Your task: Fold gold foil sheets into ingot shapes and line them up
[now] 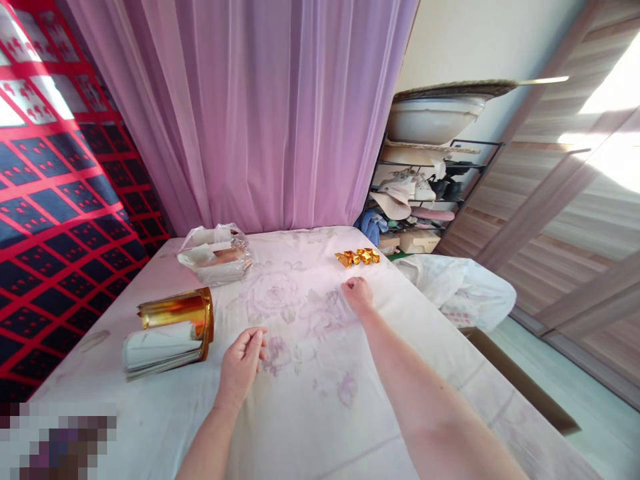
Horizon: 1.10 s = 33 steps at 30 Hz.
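My left hand (241, 363) hovers over the pale floral cloth (310, 373), fingers loosely curled and slightly apart, holding nothing. A curled stack of gold foil sheets (173, 330) lies just left of it. My right hand (357, 293) rests further out on the cloth with its fingers closed, and nothing can be seen in it. Several small folded gold pieces (358, 257) lie a little beyond the right hand.
A clear plastic bag with paper sheets (216, 255) sits at the far left of the table. A purple curtain (250, 113) hangs behind. A white bag (457, 283) lies off the right edge, with a cluttered shelf rack (425, 193) beyond.
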{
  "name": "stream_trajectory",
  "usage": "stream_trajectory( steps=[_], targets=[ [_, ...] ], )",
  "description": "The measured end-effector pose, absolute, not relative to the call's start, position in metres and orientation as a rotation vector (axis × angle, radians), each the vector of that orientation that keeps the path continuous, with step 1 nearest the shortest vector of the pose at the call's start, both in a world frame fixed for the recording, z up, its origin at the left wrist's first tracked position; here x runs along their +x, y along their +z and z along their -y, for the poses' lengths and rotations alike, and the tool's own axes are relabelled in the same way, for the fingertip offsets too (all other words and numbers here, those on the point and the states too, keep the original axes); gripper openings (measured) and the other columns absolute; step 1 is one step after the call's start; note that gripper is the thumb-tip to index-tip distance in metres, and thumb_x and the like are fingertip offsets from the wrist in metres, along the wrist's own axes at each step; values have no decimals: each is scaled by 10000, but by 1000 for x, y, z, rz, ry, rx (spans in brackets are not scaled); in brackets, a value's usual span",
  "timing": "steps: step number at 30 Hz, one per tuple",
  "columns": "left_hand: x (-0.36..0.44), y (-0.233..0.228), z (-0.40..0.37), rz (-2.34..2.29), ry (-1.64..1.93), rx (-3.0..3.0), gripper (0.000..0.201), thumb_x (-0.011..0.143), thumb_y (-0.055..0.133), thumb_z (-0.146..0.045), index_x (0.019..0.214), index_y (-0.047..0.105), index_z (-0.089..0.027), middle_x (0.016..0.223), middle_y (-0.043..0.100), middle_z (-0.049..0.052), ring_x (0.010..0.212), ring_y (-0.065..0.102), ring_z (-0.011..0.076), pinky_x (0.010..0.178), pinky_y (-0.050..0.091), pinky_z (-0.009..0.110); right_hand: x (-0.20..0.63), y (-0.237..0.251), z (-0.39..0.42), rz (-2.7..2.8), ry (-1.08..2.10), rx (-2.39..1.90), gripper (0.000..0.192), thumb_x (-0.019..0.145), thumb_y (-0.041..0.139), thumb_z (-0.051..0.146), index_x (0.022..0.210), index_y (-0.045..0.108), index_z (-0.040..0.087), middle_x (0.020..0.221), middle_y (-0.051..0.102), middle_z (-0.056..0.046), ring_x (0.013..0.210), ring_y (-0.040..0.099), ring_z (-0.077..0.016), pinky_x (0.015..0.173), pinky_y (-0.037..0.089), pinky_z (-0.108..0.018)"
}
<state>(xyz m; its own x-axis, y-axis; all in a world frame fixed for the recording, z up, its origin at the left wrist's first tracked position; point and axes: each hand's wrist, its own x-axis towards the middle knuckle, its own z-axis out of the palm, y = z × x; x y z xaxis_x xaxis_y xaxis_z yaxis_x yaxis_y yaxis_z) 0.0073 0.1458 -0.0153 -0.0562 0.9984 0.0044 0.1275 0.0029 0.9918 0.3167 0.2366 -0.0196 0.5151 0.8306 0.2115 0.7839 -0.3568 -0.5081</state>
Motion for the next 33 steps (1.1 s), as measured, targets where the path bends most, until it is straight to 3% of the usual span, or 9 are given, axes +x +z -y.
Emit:
stream_trajectory(
  steps=[4,8,11,15,20,24,28,33],
  targets=[
    [10,-17,-146,-1352,1187,1278,495,724,579,-634,882,660,-172,683,608,-3,511,550,130,391,397,218,300,-24,-220,1358,181,-2100,178,746,574,238,689,730,174,876,721,-74,905,658,-209,832,468,-273],
    [11,-19,-147,-1369,1177,1300,453,744,545,-596,875,660,-178,682,611,-2,517,562,132,389,391,213,275,-34,-193,1411,252,-1952,172,709,562,242,716,727,192,1004,724,-84,1016,644,-217,931,463,-310],
    [12,-21,-148,-1397,1165,1341,422,783,504,-551,894,661,-175,697,621,8,516,571,135,389,391,218,257,-41,-168,1399,302,-1862,211,718,545,294,755,727,193,1120,705,-113,1003,652,-228,904,491,-346],
    [12,-23,-148,-1449,1134,1445,372,834,447,-468,910,660,-173,702,635,12,518,582,140,424,418,234,240,-47,-140,1361,359,-1765,270,742,507,363,779,716,198,1102,719,-119,935,674,-233,830,526,-355],
    [14,-17,-143,-1530,1051,1715,227,850,492,-340,814,671,-204,654,649,-9,585,603,150,586,459,253,236,-47,-125,1289,403,-1700,364,746,489,449,851,727,195,979,750,-126,873,692,-259,825,536,-389],
    [8,4,-139,-1599,940,1998,160,832,542,-239,773,691,-231,784,712,15,750,645,178,723,462,273,236,-44,-126,1249,437,-1676,416,726,476,492,840,731,183,915,753,-134,821,693,-268,782,542,-387],
    [-18,39,-147,-1768,880,2198,196,885,518,-256,884,713,-241,956,723,61,939,632,225,869,445,328,235,-43,-126,1239,469,-1662,415,715,480,498,824,734,189,887,754,-127,789,685,-263,750,539,-378],
    [-59,74,-166,-2034,737,2302,196,896,571,-310,888,716,-177,992,696,136,1062,589,305,967,426,456,233,-43,-127,1237,498,-1657,418,709,484,504,819,735,189,881,752,-126,792,681,-265,754,530,-380]
  ],
)
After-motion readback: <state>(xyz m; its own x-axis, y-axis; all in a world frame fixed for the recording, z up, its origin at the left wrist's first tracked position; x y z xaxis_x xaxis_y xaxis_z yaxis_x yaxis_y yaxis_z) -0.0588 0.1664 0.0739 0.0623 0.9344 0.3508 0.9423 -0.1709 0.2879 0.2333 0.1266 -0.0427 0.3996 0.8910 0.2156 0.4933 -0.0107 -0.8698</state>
